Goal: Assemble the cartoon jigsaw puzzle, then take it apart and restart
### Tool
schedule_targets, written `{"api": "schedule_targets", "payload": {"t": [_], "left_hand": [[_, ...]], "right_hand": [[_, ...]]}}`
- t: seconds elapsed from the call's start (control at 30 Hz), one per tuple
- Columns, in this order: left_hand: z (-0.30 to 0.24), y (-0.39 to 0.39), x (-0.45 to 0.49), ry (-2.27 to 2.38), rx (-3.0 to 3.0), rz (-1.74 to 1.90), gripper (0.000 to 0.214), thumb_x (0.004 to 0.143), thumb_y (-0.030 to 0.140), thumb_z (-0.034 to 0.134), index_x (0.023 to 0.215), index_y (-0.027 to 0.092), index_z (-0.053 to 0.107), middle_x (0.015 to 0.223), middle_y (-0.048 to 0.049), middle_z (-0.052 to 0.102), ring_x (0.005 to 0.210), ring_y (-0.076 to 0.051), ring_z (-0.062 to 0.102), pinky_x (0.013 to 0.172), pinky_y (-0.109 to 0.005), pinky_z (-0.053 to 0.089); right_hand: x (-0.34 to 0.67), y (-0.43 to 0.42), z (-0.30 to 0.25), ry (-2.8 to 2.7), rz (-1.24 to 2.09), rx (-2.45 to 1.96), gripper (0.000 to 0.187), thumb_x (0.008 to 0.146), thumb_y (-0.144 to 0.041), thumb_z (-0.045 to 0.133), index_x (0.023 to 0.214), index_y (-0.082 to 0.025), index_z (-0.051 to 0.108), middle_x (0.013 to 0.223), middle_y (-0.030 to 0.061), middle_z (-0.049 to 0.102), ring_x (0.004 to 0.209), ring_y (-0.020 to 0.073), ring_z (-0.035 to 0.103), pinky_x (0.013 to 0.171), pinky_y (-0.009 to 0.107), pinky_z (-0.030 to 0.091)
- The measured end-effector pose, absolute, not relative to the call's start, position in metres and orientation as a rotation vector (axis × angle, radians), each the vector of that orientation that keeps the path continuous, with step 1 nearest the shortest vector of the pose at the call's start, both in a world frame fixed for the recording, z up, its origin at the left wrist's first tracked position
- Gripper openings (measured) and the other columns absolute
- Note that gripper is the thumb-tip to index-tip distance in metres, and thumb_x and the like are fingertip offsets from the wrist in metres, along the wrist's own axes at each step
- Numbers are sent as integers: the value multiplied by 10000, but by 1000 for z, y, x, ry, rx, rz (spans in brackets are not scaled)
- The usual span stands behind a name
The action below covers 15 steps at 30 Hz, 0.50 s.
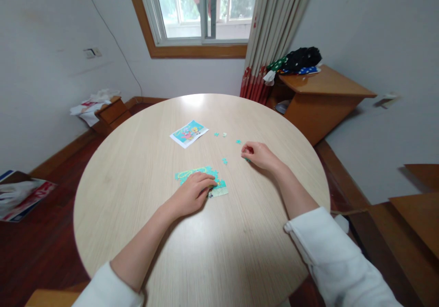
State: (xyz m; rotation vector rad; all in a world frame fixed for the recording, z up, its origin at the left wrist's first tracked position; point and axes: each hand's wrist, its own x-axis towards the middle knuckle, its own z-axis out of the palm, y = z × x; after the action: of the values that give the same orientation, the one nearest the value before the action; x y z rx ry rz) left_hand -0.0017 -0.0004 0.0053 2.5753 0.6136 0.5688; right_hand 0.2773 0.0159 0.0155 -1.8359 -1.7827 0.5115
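Note:
A partly assembled teal jigsaw puzzle (222, 190) lies on the round table, its upper edge uneven. My left hand (195, 189) rests over it with fingers extended, covering its middle and lower left. To the right, my right hand (259, 155) is closed in a pinch just above the tabletop. What its fingertips hold, if anything, is hidden. Partly under that hand shows a teal puzzle piece (247, 159). Between the hands is a loose piece (225, 161), and another piece (238, 141) lies just beyond my right hand.
Farther back on the pale round table (120, 183) are a printed picture sheet (189, 133), a small teal piece (216, 134) and a pale piece (224, 134). A wooden cabinet (318, 101) with cloths on top stands right of the table, near a curtain (274, 19).

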Motion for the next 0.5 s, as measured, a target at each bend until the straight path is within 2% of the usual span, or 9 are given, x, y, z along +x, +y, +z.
{"api": "schedule_targets", "payload": {"t": [0.17, 0.3, 0.5], "left_hand": [[11, -1, -2, 641, 2540, 516, 313, 809, 39, 340, 940, 178, 589, 1093, -86, 646, 1034, -199, 566, 918, -389, 447], [12, -2, -3, 662, 2508, 489, 307, 756, 15, 333, 880, 185, 556, 1067, -80, 639, 1008, -200, 556, 897, -386, 444], [10, -2, -3, 709, 2460, 487, 283, 756, 49, 343, 897, 191, 543, 1027, -80, 635, 992, -211, 552, 891, -393, 445]], "right_hand": [[289, 20, 9, -1778, 438, -1954, 170, 747, -185, 591, 894, -151, 670, 665, 9, 592, 609, 123, 511, 607, 243, 365], [288, 20, 7, -1794, 424, -1944, 137, 759, -191, 584, 854, -159, 677, 661, 9, 600, 602, 120, 512, 604, 239, 370], [285, 21, 8, -1774, 451, -1958, 141, 783, -162, 545, 809, -152, 683, 705, 32, 648, 644, 130, 541, 638, 244, 386]]}}
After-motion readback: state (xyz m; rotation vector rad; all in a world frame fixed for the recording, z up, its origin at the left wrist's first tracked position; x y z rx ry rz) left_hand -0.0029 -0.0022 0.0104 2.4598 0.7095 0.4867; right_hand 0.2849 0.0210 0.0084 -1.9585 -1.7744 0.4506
